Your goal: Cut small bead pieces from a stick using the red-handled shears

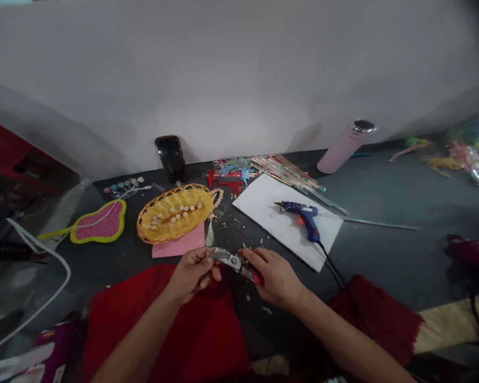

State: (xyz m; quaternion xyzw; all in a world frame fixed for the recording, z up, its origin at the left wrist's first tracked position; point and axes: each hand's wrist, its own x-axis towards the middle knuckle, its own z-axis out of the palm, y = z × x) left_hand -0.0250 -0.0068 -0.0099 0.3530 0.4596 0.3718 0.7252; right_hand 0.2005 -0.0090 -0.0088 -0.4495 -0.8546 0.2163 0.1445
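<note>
My right hand (pixel 274 276) is wrapped round the red handles of a pair of pruning shears (pixel 226 258), whose metal blades point left. At the blade tips, the fingers of my left hand (pixel 193 274) are pinched together; what sits between them is too small to make out. Just beyond my left hand is a yellow wicker basket (pixel 175 234) with small pale flower-shaped pieces inside. A pink sheet (pixel 179 246) lies partly under the basket. Beside it rests a beaded loop with a pale tassel (pixel 210 234). Tiny beads and chips are scattered beyond my right hand.
A blue glue gun (pixel 309 221) lies on a white board (pixel 259 194), its cord running towards me. Behind are a phone (pixel 171 158), tassels and sticks (pixel 283 170), and a pink bottle (pixel 341 149). A pink-and-yellow fan shape (pixel 99 223) lies left; red cloth (pixel 167 330) covers the front.
</note>
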